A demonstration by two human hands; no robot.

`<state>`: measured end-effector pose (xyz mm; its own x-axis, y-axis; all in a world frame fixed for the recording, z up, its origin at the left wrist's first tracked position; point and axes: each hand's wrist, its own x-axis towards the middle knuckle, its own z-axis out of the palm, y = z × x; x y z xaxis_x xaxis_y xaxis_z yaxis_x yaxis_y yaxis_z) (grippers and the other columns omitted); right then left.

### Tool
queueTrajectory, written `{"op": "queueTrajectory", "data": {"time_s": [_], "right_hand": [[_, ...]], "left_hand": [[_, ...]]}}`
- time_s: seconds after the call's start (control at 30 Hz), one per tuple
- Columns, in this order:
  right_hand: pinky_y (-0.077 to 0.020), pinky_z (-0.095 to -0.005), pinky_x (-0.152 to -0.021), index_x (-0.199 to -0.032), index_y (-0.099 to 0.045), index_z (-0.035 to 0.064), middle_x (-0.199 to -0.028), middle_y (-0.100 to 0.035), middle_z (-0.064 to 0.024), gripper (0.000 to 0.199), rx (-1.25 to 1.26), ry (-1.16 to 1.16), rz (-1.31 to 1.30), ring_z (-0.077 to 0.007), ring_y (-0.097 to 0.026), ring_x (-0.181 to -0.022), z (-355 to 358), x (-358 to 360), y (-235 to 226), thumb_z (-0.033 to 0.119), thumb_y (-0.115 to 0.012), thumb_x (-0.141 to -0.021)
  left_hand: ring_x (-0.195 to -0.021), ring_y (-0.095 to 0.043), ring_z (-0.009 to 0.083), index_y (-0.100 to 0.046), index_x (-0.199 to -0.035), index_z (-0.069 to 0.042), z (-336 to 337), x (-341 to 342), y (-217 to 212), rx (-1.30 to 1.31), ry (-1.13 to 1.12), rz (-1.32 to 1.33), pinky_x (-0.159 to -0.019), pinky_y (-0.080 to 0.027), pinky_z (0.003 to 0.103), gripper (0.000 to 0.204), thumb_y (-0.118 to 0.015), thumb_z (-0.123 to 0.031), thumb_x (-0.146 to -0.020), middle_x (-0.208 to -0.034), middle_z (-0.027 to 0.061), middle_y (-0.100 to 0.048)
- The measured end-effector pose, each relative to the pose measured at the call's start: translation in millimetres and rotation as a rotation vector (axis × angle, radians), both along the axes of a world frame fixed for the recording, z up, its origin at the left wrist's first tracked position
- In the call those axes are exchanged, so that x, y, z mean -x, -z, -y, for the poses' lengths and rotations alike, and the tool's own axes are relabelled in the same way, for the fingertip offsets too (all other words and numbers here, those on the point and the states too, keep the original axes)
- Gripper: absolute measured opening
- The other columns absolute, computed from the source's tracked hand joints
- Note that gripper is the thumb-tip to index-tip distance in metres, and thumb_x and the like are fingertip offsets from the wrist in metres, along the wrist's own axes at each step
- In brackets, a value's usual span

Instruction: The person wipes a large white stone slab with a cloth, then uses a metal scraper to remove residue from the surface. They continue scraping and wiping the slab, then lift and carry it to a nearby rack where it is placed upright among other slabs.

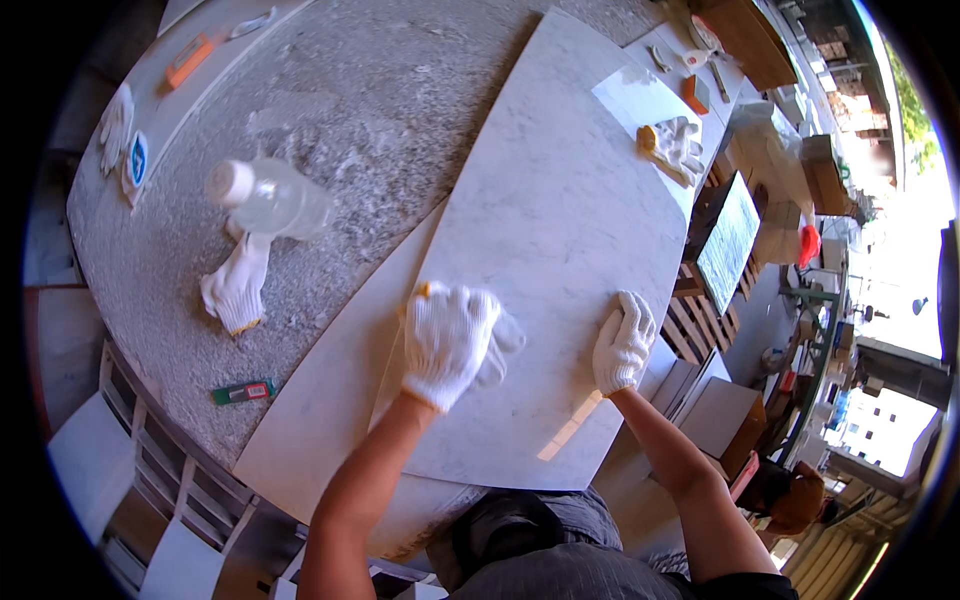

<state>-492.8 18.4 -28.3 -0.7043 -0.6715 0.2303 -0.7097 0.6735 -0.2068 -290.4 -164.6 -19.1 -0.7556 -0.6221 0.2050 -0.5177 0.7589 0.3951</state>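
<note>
Both my hands wear white knit gloves. My left hand (447,340) presses a crumpled white cloth (503,345) onto a long white marble slab (560,200) near its left edge. My right hand (622,345) lies flat on the same slab at its right edge, fingers together, holding nothing. This slab rests on a second pale slab (330,400) that sticks out beneath it to the left.
A clear plastic bottle (270,197) lies on the grey speckled stone table (350,90) with a spare white glove (238,283) below it. A green utility knife (243,392) sits near the table's front edge. Gloves (680,145), an orange block (695,95) and small tools lie at the slab's far end.
</note>
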Motion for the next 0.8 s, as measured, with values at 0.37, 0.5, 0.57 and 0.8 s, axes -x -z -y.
{"op": "queueTrajectory", "data": {"time_s": [0.37,0.5,0.57,0.8], "right_hand": [[-0.0418,-0.0477,-0.101,-0.119,-0.063,0.0068,-0.122,-0.059,-0.0146,0.037,0.159,-0.033,0.055,-0.0368,-0.053,-0.118,-9,14,4,0.003,-0.064,-0.081],[-0.0421,-0.0484,-0.1,-0.119,-0.063,0.0073,-0.12,-0.059,-0.0137,0.038,0.208,-0.038,0.071,-0.0366,-0.053,-0.117,-9,16,3,0.005,-0.066,-0.081],[-0.0422,-0.0485,-0.1,-0.118,-0.063,0.0074,-0.12,-0.059,-0.0132,0.037,0.219,-0.033,0.076,-0.0364,-0.054,-0.117,-10,16,0,0.006,-0.066,-0.081],[-0.0436,-0.0488,-0.099,-0.113,-0.066,0.0083,-0.12,-0.06,-0.0122,0.031,0.249,0.008,0.069,-0.0359,-0.055,-0.115,-8,15,1,0.008,-0.067,-0.082]], "left_hand": [[-0.072,-0.068,0.0376,-0.063,-0.081,-0.01,182,237,31,0.195,-0.204,-0.011,-0.068,-0.052,0.05,0.04,-0.048,-0.044,-0.096,-0.08,0.0166,-0.07],[-0.075,-0.067,0.0361,-0.062,-0.081,-0.011,157,212,28,0.213,-0.124,0.041,-0.071,-0.05,0.049,0.037,-0.048,-0.042,-0.096,-0.08,0.0156,-0.07],[-0.075,-0.064,0.0323,-0.061,-0.083,-0.013,119,169,22,0.265,-0.033,0.044,-0.068,-0.047,0.046,0.029,-0.051,-0.036,-0.097,-0.077,0.0117,-0.067],[-0.065,-0.053,0.0243,-0.05,-0.067,-0.015,-75,-68,-12,0.127,0.256,0.093,-0.057,-0.035,0.042,0.024,-0.071,-0.019,-0.079,-0.064,0.0026,-0.048]]}}
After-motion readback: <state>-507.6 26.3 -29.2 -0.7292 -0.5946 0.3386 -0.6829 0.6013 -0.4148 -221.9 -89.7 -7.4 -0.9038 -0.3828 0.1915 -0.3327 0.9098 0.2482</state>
